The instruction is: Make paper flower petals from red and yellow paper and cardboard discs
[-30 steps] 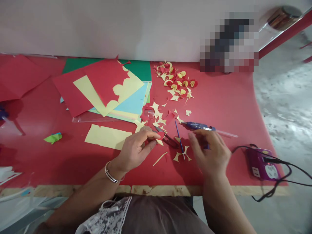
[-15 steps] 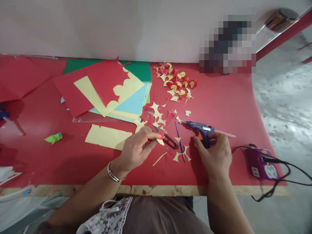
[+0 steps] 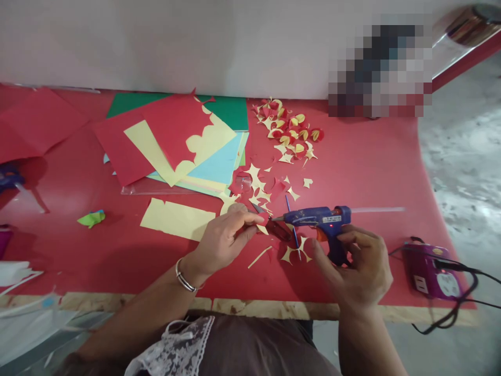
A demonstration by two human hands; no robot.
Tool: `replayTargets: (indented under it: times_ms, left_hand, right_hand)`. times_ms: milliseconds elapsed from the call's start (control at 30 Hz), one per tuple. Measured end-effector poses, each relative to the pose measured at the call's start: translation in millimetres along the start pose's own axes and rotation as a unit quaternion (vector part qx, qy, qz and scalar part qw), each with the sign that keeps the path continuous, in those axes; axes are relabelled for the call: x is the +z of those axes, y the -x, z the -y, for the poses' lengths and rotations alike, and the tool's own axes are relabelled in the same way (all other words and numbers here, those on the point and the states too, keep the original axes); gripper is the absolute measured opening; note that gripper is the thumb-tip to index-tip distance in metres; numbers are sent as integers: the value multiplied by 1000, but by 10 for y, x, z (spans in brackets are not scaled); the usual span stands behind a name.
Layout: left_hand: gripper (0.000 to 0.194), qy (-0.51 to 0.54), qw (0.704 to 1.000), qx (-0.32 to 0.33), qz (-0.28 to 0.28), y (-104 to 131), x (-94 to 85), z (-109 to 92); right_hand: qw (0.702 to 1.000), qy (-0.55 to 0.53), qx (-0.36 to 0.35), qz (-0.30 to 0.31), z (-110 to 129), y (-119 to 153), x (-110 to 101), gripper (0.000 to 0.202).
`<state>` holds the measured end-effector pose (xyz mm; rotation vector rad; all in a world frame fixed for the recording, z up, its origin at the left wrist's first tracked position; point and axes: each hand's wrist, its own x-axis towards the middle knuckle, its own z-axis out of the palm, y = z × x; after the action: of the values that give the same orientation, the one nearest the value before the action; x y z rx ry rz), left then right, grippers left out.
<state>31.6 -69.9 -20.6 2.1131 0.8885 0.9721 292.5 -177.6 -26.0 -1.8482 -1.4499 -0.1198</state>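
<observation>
My left hand (image 3: 225,232) pinches a small piece of red and cream paper (image 3: 263,221) between thumb and fingertips. My right hand (image 3: 358,269) grips the handle of a blue glue gun (image 3: 313,216), a clear glue stick (image 3: 378,210) jutting from its back. The gun's nozzle points left, close to the paper piece; whether they touch, I cannot tell. Beneath the nozzle lies a pair of dark-handled scissors (image 3: 282,231), partly covered. A thin blue stick like a brush (image 3: 296,241) rests beside them among cream paper scraps (image 3: 256,183).
Several red and yellow paper petals (image 3: 299,134) are heaped at the back. Coloured sheets (image 3: 213,169) are stacked left of them. A cream strip (image 3: 178,218) lies near my left hand. At right sits a purple power socket (image 3: 434,271) with black cables. A second blue glue gun (image 3: 10,178) is at far left.
My right hand has lifted the glue gun and brought its nozzle left and down, near the paper piece. The left hand keeps its pinch. The whole view has shifted slightly.
</observation>
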Motion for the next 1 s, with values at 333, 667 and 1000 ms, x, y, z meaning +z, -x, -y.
replayTargets:
  times_ms: [333,667,1000]
  left_hand:
    - [13,17,1000,7,14,12,37,25]
    - [10,4,1000,19,10,-3,36,20]
    - [13,4,1000,-8,8,5,26,-18]
  right_hand:
    - [995,19,-101,-16,106,-40,-20,39]
    - [991,19,-131,-22,100,-54,-11,37]
    - [990,17,-138,-29,99,-39,-10,34]
